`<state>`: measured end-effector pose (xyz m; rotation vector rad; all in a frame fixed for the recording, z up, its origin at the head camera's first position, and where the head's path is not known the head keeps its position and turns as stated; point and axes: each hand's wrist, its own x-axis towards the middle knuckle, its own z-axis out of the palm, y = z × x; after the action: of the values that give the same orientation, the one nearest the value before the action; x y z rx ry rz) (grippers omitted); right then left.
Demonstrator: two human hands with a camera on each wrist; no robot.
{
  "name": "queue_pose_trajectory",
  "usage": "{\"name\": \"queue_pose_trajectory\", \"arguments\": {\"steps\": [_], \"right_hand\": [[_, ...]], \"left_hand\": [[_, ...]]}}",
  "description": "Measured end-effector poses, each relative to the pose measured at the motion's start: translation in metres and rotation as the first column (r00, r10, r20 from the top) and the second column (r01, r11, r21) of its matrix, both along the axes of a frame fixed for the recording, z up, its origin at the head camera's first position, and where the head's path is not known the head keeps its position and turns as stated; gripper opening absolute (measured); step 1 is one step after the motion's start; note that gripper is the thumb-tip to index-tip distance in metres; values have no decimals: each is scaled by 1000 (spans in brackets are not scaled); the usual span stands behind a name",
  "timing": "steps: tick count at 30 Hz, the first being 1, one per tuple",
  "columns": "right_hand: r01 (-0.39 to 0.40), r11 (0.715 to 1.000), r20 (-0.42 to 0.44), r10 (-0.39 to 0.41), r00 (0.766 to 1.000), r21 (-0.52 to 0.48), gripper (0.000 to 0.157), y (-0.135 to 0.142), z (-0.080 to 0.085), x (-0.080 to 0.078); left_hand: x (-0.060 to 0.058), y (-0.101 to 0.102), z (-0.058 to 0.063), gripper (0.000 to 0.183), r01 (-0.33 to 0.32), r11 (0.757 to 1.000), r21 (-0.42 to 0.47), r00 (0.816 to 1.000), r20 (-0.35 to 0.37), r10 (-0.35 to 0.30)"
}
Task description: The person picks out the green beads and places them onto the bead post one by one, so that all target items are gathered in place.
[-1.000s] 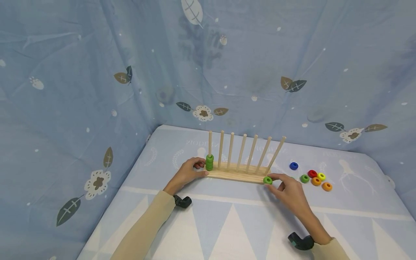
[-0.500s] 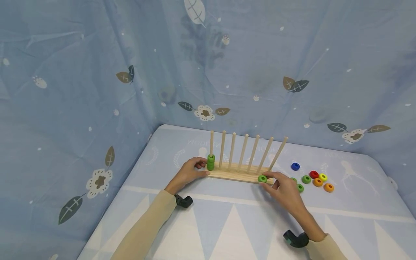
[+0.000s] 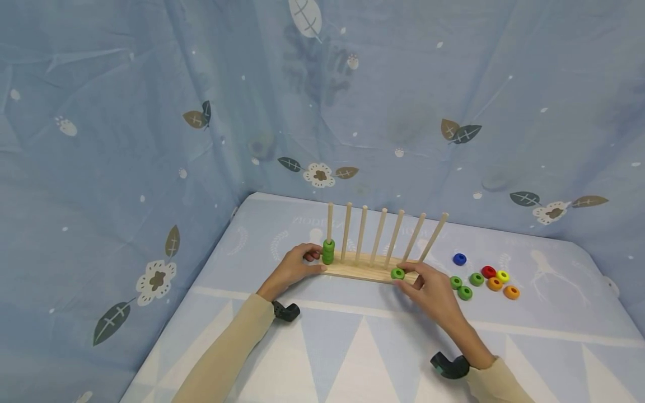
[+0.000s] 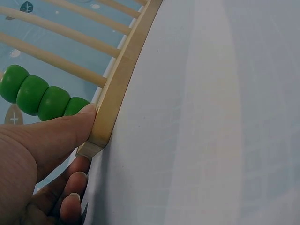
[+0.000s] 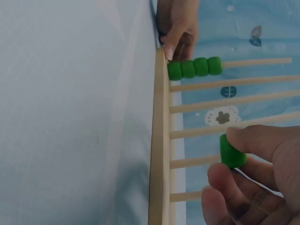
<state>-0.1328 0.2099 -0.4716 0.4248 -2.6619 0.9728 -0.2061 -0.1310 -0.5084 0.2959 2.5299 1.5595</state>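
A wooden peg rack (image 3: pixel 360 272) with several upright pegs stands on the table, and several green beads (image 3: pixel 328 252) are stacked on its leftmost peg. My left hand (image 3: pixel 293 267) grips the left end of the base; in the left wrist view the thumb (image 4: pixel 70 126) lies along the edge beside the lowest bead, with the fingers around the end. Between thumb and fingers my right hand (image 3: pixel 430 291) pinches one green bead (image 5: pixel 231 152). That bead is in front of the pegs, over the right half of the base in the head view.
Loose beads lie on the table right of the rack: green (image 3: pixel 465 293), red (image 3: pixel 488 271), yellow (image 3: pixel 503 276), orange (image 3: pixel 512 292) and blue (image 3: pixel 459 259). A patterned blue curtain (image 3: pixel 393 101) hangs behind the table. Each wrist carries a dark device (image 3: pixel 450 366).
My right hand has moved left along the front of the rack with the green bead, uncovering two green beads on the table. My left hand keeps its grip on the base.
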Motion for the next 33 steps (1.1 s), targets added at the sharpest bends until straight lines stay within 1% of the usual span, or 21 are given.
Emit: {"name": "queue_pose_trajectory", "arguments": {"steps": [6,9,13,19,33], "right_hand": [[-1,1000,20,2,1000,-19,36,-8,2,-2],[-14,999,33,15,999,-43,37,-11,3,-4],[-37,997,27,39,999,-66,36,-17,6,-6],[-52,997,12,53,999,-56,36,-25,10,-9],[-90,993,25,92,995,-80,33,-45,14,-14]], "left_hand": [[0,0,1,45,-1,1000,-4,1000,-2,1],[-1,0,0,46,2,1000,-10,1000,-6,-2],[-1,0,-1,46,-1,1000,-13,1000,1,1],[0,1,0,46,-9,1000,-16,1000,10,9],[0,2,2,45,-20,1000,-17,1000,2,20]]}}
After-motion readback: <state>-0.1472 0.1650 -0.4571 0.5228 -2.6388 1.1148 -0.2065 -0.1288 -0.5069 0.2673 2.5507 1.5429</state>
